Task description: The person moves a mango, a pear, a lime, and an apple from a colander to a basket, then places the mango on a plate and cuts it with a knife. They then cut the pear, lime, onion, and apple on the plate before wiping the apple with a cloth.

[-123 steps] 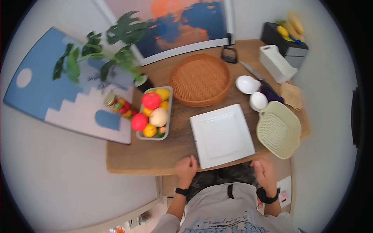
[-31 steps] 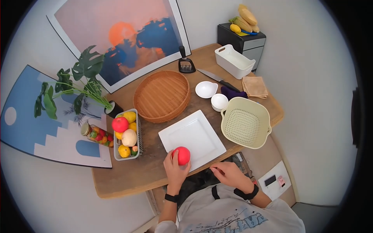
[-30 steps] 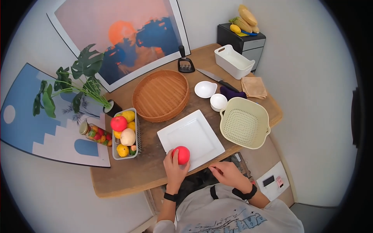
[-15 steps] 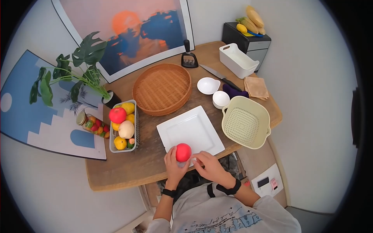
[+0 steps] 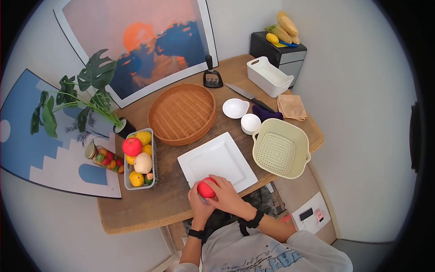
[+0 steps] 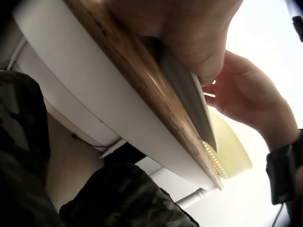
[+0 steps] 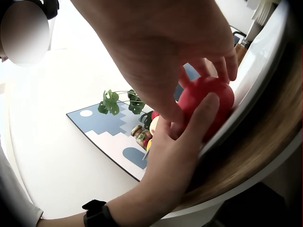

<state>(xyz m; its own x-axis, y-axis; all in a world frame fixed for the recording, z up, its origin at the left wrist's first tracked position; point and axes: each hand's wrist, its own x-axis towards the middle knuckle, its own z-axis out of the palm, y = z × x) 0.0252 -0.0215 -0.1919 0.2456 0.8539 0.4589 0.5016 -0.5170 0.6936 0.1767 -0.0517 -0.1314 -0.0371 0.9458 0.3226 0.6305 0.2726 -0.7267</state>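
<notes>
Both hands are on a round red fruit (image 5: 207,187) (image 7: 222,101) at the near left corner of the square white plate (image 5: 219,158). The left hand (image 5: 200,209) (image 7: 165,163) grips it from the left, its thumb lying across the red skin in the right wrist view. From the right and above, the right hand (image 5: 229,198) (image 7: 161,52) curls its fingers over the fruit. In the left wrist view the left hand (image 6: 184,35) covers the fruit, and the right hand (image 6: 251,97) shows behind it.
A grey basket (image 5: 156,168) of fruit stands left, beside a jar (image 5: 105,156) and a plant (image 5: 97,79). Behind the plate are a wicker tray (image 5: 182,113), white bowls (image 5: 235,108) and a knife (image 5: 242,92). A pale green colander (image 5: 281,149) sits right, near a white bin (image 5: 269,78).
The right hand has moved left from the table's front edge onto the red fruit, which the left hand held half a second ago. The head view has shifted slightly.
</notes>
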